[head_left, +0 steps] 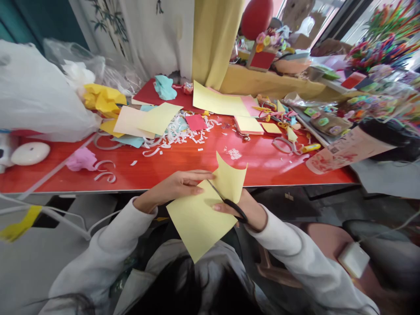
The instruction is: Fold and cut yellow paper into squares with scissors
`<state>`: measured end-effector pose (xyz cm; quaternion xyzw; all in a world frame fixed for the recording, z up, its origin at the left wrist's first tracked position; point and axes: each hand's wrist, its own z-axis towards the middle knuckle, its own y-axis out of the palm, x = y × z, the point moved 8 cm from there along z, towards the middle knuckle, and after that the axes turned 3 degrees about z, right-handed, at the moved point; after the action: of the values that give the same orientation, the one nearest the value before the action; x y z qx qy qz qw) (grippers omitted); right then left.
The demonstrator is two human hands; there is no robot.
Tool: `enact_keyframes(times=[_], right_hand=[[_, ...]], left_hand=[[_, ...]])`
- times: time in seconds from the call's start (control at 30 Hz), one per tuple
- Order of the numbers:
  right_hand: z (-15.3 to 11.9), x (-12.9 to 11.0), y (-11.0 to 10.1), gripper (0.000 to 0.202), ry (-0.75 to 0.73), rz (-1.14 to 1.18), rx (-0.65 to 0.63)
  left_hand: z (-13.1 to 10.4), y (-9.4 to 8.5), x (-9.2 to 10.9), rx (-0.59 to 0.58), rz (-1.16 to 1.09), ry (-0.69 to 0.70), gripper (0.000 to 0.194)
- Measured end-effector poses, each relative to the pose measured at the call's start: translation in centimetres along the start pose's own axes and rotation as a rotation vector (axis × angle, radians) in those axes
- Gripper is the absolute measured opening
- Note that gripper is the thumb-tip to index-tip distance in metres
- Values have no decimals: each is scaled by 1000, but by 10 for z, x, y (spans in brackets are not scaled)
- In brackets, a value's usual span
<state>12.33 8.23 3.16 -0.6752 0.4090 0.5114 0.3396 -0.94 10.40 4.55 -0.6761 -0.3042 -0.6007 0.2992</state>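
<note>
A sheet of yellow paper (201, 218) is held over my lap, just off the front edge of the red table. My left hand (185, 184) pinches its upper left edge between thumb and fingers. Black-handled scissors (236, 209) are in my right hand (248, 209), their blades running up and left through the sheet. A cut splits the paper there, and the far piece (231, 177) curls upward. Part of my right hand is hidden behind the paper.
Paper shreds (183, 131) and loose coloured sheets (160, 118) cover the back of the red table (170, 168). A white plastic bag (42, 96) stands at left. On the right are a paper cup (344, 151), a yellow tube (311, 148) and craft pieces.
</note>
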Motion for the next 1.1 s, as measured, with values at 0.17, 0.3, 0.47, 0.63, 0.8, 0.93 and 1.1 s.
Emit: enact_keyframes(times=[0.17, 0.3, 0.47, 0.63, 0.8, 0.93, 1.1], right_hand=[[-1, 14, -6, 46, 96, -50, -60], [-14, 23, -18, 60, 35, -12, -168], [-19, 12, -44, 71, -329, 300, 159], [1, -4, -39, 53, -436, 449, 465], [11, -2, -58, 43, -441, 405, 678], [10, 7, -64, 47, -398, 324, 654], [7, 8, -48, 48, -442, 270, 522]], left_hand=[[-1, -8, -2, 46, -11, -46, 47], [-14, -34, 4, 249, 14, -70, 46], [-32, -40, 3, 368, -50, -100, 46], [-31, -19, -7, 303, -109, -109, 49], [-31, -20, 1, 347, 31, 14, 46], [-34, -40, 21, 584, 53, 187, 48], [7, -32, 24, 567, 259, 208, 46]])
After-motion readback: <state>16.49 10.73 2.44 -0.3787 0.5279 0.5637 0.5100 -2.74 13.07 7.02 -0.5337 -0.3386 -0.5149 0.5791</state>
